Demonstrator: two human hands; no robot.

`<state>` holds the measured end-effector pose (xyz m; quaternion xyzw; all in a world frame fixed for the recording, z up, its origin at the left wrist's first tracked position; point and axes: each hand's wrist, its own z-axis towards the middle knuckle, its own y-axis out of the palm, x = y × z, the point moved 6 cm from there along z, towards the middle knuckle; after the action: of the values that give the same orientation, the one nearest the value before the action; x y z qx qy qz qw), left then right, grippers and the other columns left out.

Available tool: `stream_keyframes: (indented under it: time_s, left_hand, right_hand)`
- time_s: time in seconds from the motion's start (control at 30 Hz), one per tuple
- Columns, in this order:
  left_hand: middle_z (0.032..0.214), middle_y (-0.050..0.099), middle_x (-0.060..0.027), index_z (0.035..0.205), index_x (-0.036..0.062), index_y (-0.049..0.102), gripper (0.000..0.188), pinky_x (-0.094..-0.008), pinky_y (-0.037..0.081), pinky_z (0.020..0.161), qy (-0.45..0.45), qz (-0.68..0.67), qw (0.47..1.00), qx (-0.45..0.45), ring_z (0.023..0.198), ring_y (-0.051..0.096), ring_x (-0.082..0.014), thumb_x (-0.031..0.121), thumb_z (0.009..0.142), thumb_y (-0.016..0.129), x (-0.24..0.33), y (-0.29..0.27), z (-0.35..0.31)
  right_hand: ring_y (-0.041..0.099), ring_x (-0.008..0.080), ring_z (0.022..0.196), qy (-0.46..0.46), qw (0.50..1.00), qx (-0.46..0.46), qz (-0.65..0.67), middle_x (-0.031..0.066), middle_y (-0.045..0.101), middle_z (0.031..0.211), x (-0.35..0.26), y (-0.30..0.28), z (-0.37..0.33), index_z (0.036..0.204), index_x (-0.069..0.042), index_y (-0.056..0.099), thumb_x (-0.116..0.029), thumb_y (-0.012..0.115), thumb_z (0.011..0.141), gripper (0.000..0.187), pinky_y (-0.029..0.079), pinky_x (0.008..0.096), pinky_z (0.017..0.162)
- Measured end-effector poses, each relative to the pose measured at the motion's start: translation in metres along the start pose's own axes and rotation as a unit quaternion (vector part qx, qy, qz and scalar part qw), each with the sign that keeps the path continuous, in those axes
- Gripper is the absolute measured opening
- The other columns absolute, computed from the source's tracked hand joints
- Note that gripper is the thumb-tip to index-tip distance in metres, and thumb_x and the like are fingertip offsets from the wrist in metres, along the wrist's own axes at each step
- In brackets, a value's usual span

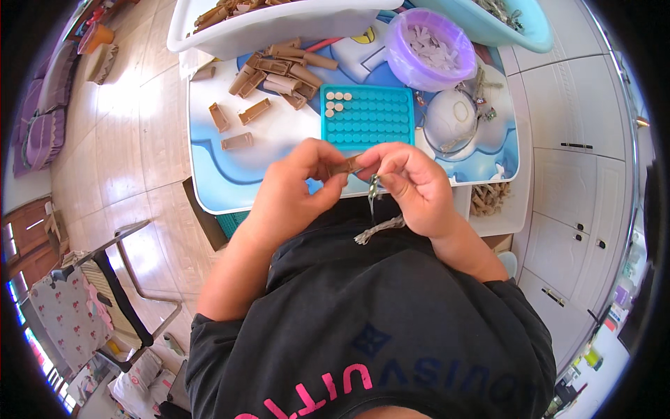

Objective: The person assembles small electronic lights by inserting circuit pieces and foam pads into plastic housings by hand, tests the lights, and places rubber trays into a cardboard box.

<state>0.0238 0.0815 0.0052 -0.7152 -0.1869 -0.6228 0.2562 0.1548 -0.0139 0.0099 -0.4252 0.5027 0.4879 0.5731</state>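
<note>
Both hands meet in front of my body at the table's near edge. My left hand (293, 181) pinches a small brown hollow plastic piece (345, 166) between thumb and fingers. My right hand (417, 187) has its fingertips closed at the other end of that piece. From the right fingers hangs a thin dark cord with a small greenish-metallic charm (373, 186). A pale frayed tassel (377, 230) sticks out below the same hand. Just beyond the hands lies a teal tray (391, 126) of round hollows, with several pale discs (339, 107) at its upper left.
Loose brown pieces (283, 66) are piled at the table's far left. A white bin (300, 31) of them stands behind. A purple tub (412, 73) holds pale strips. Right of the tray sits an upturned whitish bowl (447, 122) with charms around it. A folding chair (125, 286) stands lower left.
</note>
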Motion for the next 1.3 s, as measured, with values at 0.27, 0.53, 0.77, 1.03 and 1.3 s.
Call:
stream_keyframes:
  time_s: [0.27,0.53,0.77,1.03,1.3]
  left_hand:
    - [0.104,0.061,-0.0125,0.111,-0.0002,0.047,0.025,-0.0288,0.049,0.082,-0.035,-0.387,0.918,0.079,0.09,0.06,-0.0163,0.004,0.089,0.058,-0.029,0.013,0.01]
    - [0.106,0.061,-0.013,0.12,0.0016,0.043,0.032,-0.0308,0.049,0.08,-0.137,-0.507,0.848,0.07,0.087,0.06,-0.0175,0.015,0.093,0.055,-0.036,0.021,0.008]
    - [0.107,0.062,-0.0123,0.118,0.0002,0.05,0.029,-0.0295,0.05,0.08,-0.152,-0.502,0.851,-0.028,0.089,0.062,-0.0171,0.015,0.093,0.055,-0.036,0.025,-0.002]
    - [0.101,0.065,-0.0059,0.116,0.0006,0.057,0.026,-0.0266,0.051,0.075,-0.196,-0.542,0.817,-0.001,0.087,0.062,-0.0135,0.013,0.092,0.056,-0.039,0.041,-0.009]
    - [0.105,0.062,-0.0052,0.118,0.0025,0.053,0.028,-0.0324,0.048,0.087,-0.187,-0.626,0.756,-0.046,0.096,0.06,-0.0155,0.014,0.093,0.054,-0.036,0.057,-0.011]
  right_hand:
    - [0.061,0.0212,0.097,0.06,0.977,0.048,0.197,0.0167,0.055,0.115,0.008,0.01,0.006,0.093,-0.002,0.049,-0.019,0.053,0.095,0.018,0.047,0.0351,0.089]
    - [0.057,0.0173,0.094,0.037,0.996,0.016,0.082,0.0141,0.055,0.113,0.005,0.0,0.005,0.089,-0.003,0.051,-0.018,0.056,0.093,0.017,0.046,0.0315,0.084]
    - [0.057,0.0243,0.09,-0.101,0.969,0.047,-0.222,0.0137,0.058,0.104,-0.028,-0.011,0.017,0.085,-0.003,0.054,-0.001,0.062,0.082,0.008,0.047,0.031,0.076]
    - [0.057,0.0287,0.088,-0.111,0.956,0.062,-0.263,0.0135,0.058,0.1,-0.024,-0.001,0.021,0.084,-0.003,0.055,0.001,0.062,0.079,0.009,0.048,0.0345,0.072]
    - [0.058,0.0293,0.084,-0.094,0.952,0.115,-0.268,0.014,0.058,0.099,-0.01,-0.001,0.02,0.085,-0.002,0.054,0.001,0.061,0.079,0.01,0.048,0.0339,0.071]
